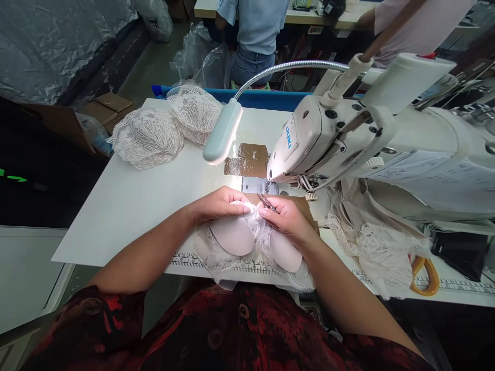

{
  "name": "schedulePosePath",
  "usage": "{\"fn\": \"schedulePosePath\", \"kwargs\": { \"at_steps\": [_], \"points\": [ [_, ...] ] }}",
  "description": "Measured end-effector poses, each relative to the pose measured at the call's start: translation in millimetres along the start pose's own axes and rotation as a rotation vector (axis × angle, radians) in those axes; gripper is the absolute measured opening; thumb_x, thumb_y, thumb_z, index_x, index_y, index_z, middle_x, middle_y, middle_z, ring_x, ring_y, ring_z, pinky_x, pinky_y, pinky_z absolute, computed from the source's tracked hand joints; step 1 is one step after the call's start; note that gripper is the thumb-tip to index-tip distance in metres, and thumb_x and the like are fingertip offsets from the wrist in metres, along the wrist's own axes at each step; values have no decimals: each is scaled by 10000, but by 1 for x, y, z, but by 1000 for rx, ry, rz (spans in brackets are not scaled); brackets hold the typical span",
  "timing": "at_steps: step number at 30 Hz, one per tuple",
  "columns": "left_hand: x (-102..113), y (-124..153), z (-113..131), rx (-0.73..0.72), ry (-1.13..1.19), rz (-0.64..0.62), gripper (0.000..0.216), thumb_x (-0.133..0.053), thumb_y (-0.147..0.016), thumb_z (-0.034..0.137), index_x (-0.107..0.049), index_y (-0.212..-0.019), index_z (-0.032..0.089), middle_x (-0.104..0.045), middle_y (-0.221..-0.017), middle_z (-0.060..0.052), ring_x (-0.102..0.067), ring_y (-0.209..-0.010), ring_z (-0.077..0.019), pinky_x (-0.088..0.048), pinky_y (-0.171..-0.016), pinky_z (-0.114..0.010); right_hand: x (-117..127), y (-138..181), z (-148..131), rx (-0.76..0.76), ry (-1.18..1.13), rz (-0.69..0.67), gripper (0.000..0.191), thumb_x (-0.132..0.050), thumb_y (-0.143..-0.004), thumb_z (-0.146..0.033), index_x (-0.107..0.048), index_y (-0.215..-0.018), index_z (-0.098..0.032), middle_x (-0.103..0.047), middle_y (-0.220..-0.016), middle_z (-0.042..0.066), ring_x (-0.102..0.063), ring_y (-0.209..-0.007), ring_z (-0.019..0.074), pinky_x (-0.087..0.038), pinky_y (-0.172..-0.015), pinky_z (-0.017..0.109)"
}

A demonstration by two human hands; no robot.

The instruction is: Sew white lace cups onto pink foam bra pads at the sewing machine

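A white lace bra with two pale padded cups (234, 236) lies on the white sewing table (127, 206) in front of the machine's needle. My left hand (219, 204) is closed on the lace at the middle of the bra, fingertips pinching the fabric. My right hand (285, 216) is closed too, pinching the lace and holding small metal tweezers (266, 201) that point toward the needle plate. The two hands almost touch at the bra's centre.
A white JUKI sewing machine (348, 139) fills the right side, with a gooseneck lamp (223, 131) over the table. A pile of lace bras (162, 129) sits at the far left corner. More lace and orange-handled scissors (424, 275) lie right. Two people sit beyond the table.
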State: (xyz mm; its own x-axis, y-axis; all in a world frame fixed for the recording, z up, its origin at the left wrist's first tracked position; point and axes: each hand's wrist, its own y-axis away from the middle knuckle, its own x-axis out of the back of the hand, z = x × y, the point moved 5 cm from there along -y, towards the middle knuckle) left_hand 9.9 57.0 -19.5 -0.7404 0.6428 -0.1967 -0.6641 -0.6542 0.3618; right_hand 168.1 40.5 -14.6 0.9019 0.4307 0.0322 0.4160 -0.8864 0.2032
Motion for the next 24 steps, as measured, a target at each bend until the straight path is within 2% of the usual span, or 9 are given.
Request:
{"fn": "schedulePosePath", "kwargs": {
  "at_steps": [7, 13, 17, 19, 22, 23, 24],
  "points": [
    [1, 0, 1, 13, -42, -19, 312, -750, -711, 382, -652, -843, 117, -591, -721, -15, -537, -634, -105, -441, -578, -212, 0, 0, -3, 44, 66, 9, 193, -565, -830, -339, -591, -747, -167, -541, -671, -22, -438, -612, 106, -323, -586, 253],
    [7, 5, 6, 17, -256, -129, 324, -728, -720, 396, -673, -896, 129, -637, -803, -31, -566, -687, -124, -442, -604, -211, 0, 0, -3, 34, 127, 22, 176, -555, -815, -334, -572, -743, -175, -526, -679, -20, -442, -627, 114, -338, -596, 260],
    [24, 21, 10, 93, -431, -202, 280, -734, -693, 349, -658, -815, 109, -638, -760, -31, -565, -652, -132, -412, -550, -196, 3, 4, -6, 15, 148, 47, 174, -532, -828, -330, -528, -729, -187, -452, -645, -44, -394, -603, 102, -313, -584, 257],
    [35, 29, 15, 94, -497, -184, 256, -711, -712, 349, -648, -771, 107, -624, -724, -24, -550, -629, -124, -389, -527, -187, -1, 6, -4, -41, 171, -57, 187, -539, -827, -334, -529, -715, -184, -456, -643, -42, -395, -605, 103, -308, -577, 255],
    [45, 36, 26, 17, -510, -82, 251, -673, -758, 364, -654, -810, 119, -624, -753, -24, -553, -674, -127, -403, -573, -191, -16, 11, -2, -92, 174, -338, 216, -565, -825, -367, -568, -731, -172, -513, -692, -16, -435, -641, 111, -334, -591, 254],
    [45, 36, 28, -15, -497, -44, 253, -670, -764, 364, -660, -844, 124, -632, -789, -29, -563, -711, -135, -418, -609, -200, -19, 11, -1, -94, 150, -373, 236, -558, -834, -392, -576, -754, -171, -527, -709, -10, -433, -624, 106, -340, -581, 253],
    [44, 35, 30, -47, -478, -14, 259, -674, -763, 360, -664, -878, 129, -638, -826, -34, -570, -749, -143, -429, -645, -210, -20, 9, -1, -92, 116, -347, 267, -535, -849, -426, -577, -779, -172, -537, -721, -8, -415, -582, 94, -339, -558, 251]
  ]
}}
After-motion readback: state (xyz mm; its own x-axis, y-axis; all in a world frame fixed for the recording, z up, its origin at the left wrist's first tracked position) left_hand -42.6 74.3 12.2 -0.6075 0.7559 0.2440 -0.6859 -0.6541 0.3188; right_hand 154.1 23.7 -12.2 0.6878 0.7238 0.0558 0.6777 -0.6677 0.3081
